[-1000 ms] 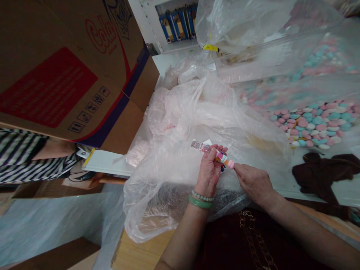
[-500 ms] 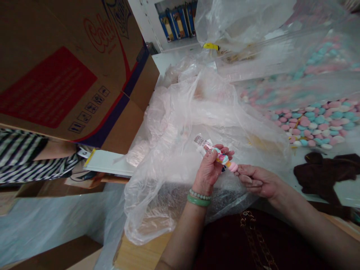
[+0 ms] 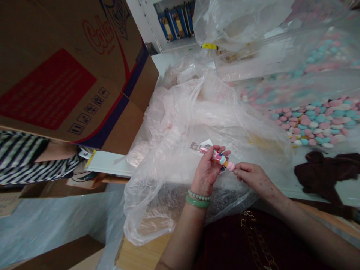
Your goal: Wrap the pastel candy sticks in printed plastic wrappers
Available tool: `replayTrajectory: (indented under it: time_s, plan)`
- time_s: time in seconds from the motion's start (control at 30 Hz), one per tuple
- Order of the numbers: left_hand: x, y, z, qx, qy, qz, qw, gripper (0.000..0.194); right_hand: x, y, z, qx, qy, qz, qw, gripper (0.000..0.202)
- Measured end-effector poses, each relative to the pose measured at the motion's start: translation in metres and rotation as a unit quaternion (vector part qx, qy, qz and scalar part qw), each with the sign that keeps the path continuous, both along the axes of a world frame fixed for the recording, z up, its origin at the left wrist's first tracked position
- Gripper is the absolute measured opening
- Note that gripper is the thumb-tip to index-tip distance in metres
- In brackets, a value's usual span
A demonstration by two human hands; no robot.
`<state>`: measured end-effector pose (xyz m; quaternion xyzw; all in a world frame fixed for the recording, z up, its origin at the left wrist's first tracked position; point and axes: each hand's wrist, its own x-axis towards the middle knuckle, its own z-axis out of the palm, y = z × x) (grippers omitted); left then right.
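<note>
**Colourful stick [image 3: 222,159] held over plastic bag [image 3: 165,165]**

Left grip [image 3: 207,168] closed around stick, palm upward. Right grip [image 3: 251,178] narrow, pinching its pink end. Brown cloth [image 3: 323,172] lies on counter [image 3: 291,183], right side; pastel pieces [image 3: 315,123] beyond. Cardboard box [image 3: 112,90] at left.

Left hand [image 3: 206,169] holding colourful item [image 3: 218,157], right hand [image 3: 254,180] at pink end [image 3: 231,166], plastic [image 3: 174,161] beneath

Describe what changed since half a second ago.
The printed strip jutting from the left hand has swung down-left; the right hand has gathered its fingers at the pink tip of the colourful item. The left hand kept hold; the cardboard box stayed.
</note>
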<state>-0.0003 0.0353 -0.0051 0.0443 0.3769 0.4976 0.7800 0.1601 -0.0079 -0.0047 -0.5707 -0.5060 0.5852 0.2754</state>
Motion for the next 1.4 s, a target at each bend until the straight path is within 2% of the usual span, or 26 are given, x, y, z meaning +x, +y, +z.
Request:
replayTrajectory:
  time_s: [0.1, 0.2, 0.3, 0.37, 0.43, 0.53, 0.7, 0.8, 0.9, 1.07, 1.17, 1.3, 1.4]
  plan:
    - [0.000, 0.002, -0.001, -0.015, -0.015, 0.040, 0.999, 0.014, 0.003, -0.004, 0.000, 0.076, -0.076, 0.040, 0.993, 0.018]
    - [-0.001, 0.003, -0.004, -0.030, -0.045, 0.062, 0.997, 0.016, 0.003, -0.010, 0.002, 0.175, -0.176, 0.060, 0.967, 0.022]
    - [-0.002, 0.004, -0.005, -0.048, -0.044, 0.075, 0.995, 0.017, 0.001, -0.012, 0.006, 0.204, -0.201, 0.095, 0.953, 0.025]
    - [-0.003, 0.005, -0.005, -0.048, -0.035, 0.078, 0.995, 0.017, -0.002, -0.009, 0.009, 0.160, -0.157, 0.097, 0.970, 0.024]
    - [-0.004, 0.004, -0.004, -0.036, -0.029, 0.076, 0.996, 0.019, -0.004, -0.005, 0.009, 0.072, -0.064, 0.079, 0.992, 0.022]
    - [-0.003, 0.003, -0.003, -0.012, -0.025, 0.060, 0.998, 0.022, -0.004, 0.001, 0.007, -0.077, 0.085, 0.028, 0.993, 0.022]
    - [0.001, 0.001, -0.003, 0.005, -0.003, 0.024, 1.000, 0.026, 0.001, 0.005, -0.003, -0.225, 0.233, -0.013, 0.946, 0.015]
    - [0.002, -0.001, -0.004, 0.011, -0.012, 0.009, 1.000, 0.028, 0.007, 0.004, -0.011, -0.309, 0.344, -0.013, 0.887, 0.014]
    - [0.002, -0.001, -0.003, 0.017, -0.031, 0.006, 0.999, 0.028, 0.011, 0.004, -0.016, -0.365, 0.407, -0.032, 0.837, 0.012]
    - [0.008, -0.004, -0.001, 0.034, -0.016, 0.004, 0.999, 0.027, 0.009, 0.005, -0.013, -0.403, 0.432, -0.036, 0.806, 0.008]
    - [0.012, -0.007, -0.002, 0.036, -0.015, 0.001, 0.999, 0.027, -0.001, 0.001, -0.005, -0.404, 0.409, -0.028, 0.818, 0.007]
    - [0.010, -0.006, -0.007, 0.020, -0.023, -0.014, 0.999, 0.028, -0.013, -0.006, 0.005, -0.277, 0.304, -0.079, 0.908, 0.016]
    - [0.002, 0.000, -0.010, -0.022, -0.019, -0.011, 1.000, 0.024, -0.014, -0.007, 0.011, -0.209, 0.243, -0.106, 0.941, 0.021]
